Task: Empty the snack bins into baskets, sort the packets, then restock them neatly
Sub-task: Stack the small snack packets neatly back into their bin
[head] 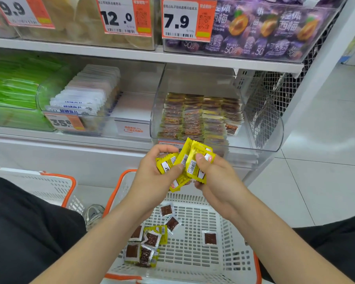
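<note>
left hand [154, 178], right hand [218, 178] grip yellow packets [195, 160] | basket [193, 253] below | bin [261, 124] behind

A snack aisle in a shop.
Orange price tags [178, 18] line white shelves [111, 52] across the top of the frame; clear bins [271, 136] at centre hold packets [193, 117], and a shopping basket [193, 251] sits at the bottom.

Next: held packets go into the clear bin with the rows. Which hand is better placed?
Probably right. The right hand holds yellow packets directly below the clear bin front; the left hand, also gripping packets, sits further left, by its corner.
</note>
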Demonstrator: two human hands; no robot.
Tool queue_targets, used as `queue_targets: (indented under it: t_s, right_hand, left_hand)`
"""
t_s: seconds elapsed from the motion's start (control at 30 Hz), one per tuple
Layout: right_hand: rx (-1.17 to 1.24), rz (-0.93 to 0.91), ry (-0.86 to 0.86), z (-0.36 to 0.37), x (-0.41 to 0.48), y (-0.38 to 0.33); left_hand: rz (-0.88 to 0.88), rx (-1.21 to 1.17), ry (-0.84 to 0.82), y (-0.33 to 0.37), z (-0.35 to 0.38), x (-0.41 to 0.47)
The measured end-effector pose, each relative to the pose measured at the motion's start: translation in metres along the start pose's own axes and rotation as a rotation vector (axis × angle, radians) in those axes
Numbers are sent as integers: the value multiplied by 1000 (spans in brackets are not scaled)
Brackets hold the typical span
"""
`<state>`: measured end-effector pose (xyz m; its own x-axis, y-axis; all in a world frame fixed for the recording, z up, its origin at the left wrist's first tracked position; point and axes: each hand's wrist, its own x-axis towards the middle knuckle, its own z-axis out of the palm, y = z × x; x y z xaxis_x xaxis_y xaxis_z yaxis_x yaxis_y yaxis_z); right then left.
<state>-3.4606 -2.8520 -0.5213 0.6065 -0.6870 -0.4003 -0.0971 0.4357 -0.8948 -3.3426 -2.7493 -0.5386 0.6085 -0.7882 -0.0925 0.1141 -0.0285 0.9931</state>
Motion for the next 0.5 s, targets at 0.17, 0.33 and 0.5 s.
queue_targets:
  t_s: [0.17, 0.33, 0.5]
  right_hand:
    - [-268, -108, 54, -6, 6, 1]
    - [-985, -549, -223, -37, 13, -31]
    - [-1300, -528, -527, -45, 6, -34]
  left_hand:
    - [-196, -190, -87, 4, -2, 4]
    - [-257, 150, -243, -3, -24, 13]
    - [-200, 285, -353, 8, -39, 19]
